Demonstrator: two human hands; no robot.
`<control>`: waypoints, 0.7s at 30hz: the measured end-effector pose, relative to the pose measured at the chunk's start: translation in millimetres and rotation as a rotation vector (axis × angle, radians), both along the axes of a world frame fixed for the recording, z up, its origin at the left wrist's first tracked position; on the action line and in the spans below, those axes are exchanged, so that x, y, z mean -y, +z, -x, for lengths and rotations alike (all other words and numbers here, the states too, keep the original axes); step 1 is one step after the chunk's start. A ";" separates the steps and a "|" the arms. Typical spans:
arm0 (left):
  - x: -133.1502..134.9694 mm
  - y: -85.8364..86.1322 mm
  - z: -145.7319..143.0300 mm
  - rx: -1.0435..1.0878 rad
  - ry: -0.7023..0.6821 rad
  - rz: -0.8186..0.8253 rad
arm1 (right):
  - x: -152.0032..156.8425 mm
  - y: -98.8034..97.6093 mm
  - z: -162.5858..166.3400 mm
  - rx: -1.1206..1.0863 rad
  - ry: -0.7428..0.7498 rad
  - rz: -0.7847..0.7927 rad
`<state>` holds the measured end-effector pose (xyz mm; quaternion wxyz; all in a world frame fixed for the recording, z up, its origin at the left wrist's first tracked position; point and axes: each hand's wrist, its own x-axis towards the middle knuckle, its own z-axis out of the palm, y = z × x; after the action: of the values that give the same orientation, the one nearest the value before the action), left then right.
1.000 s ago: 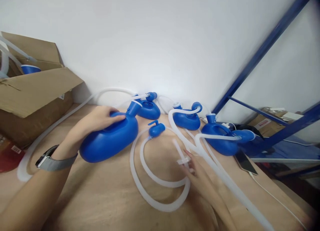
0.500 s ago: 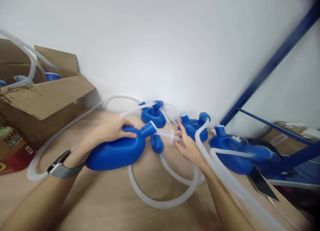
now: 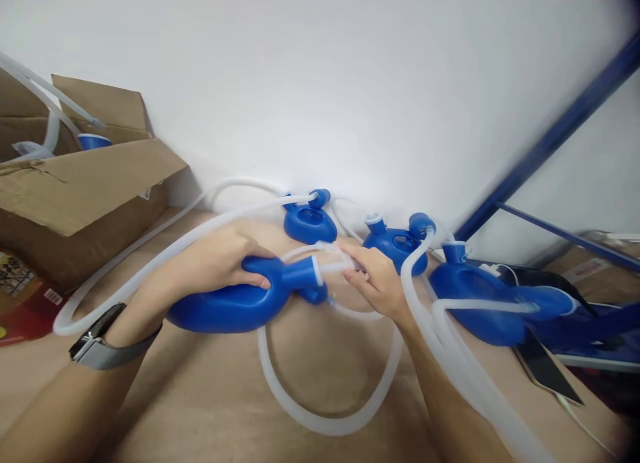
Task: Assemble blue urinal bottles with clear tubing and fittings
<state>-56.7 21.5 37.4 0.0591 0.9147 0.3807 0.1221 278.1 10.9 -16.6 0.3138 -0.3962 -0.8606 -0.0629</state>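
Note:
My left hand [image 3: 215, 259] is closed over the top of a blue plastic bottle [image 3: 235, 303] lying on its side on the wooden table [image 3: 200, 403], its neck pointing right. My right hand [image 3: 377, 279] pinches a clear connector piece [image 3: 336, 266] at the bottle's white-rimmed mouth. A translucent white hose [image 3: 320, 419] loops on the table below both hands and runs to a small blue fitting [image 3: 316, 293] just under the neck. A watch sits on my left wrist.
Three more blue bottles [image 3: 309, 223] [image 3: 395, 239] [image 3: 480, 303] with white hoses lie along the white wall. An open cardboard box [image 3: 75, 189] stands at the left. A phone [image 3: 547, 369] with a cable lies at the right by blue shelf bars [image 3: 550, 139].
My right hand lifted the connector piece from the table up to the bottle's mouth. My left hand tilted the bottle so that its neck points right. The view shifted slightly.

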 end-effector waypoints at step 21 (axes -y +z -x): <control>29.0 4.9 -22.5 0.153 0.005 0.080 | 14.6 -12.8 23.9 -0.059 0.133 -0.286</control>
<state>-34.2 -7.5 42.3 0.1244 0.8987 0.3818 0.1765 254.2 -3.7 -29.4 0.3954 -0.2912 -0.8578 -0.1521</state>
